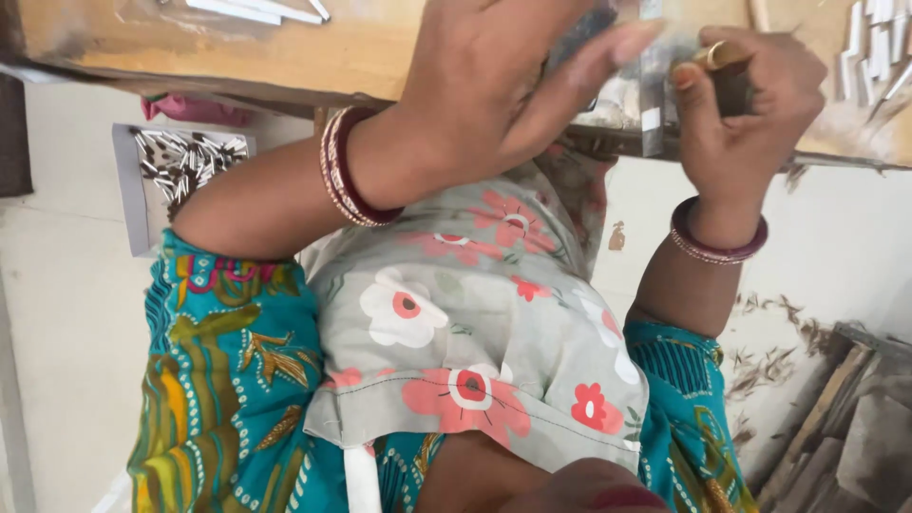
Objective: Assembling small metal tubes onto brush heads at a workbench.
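At the front edge of the worn wooden workbench (285, 52), the left hand (494, 85) presses its fingers down on a thin grey metal strip (652, 104) standing upright there, while the right hand (750, 95) is closed around a small dark tool (731, 90) just beside the strip. Below the bench edge, a grey tray of small finished metal pieces (180, 161) looks well filled. More pale pieces (879, 52) lie on the bench to the right, so the work seems midway.

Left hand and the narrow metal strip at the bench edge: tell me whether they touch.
Touching. The head view shows the left hand with its fingers pressed against the upright metal strip at the wooden bench edge, no gap visible between them.
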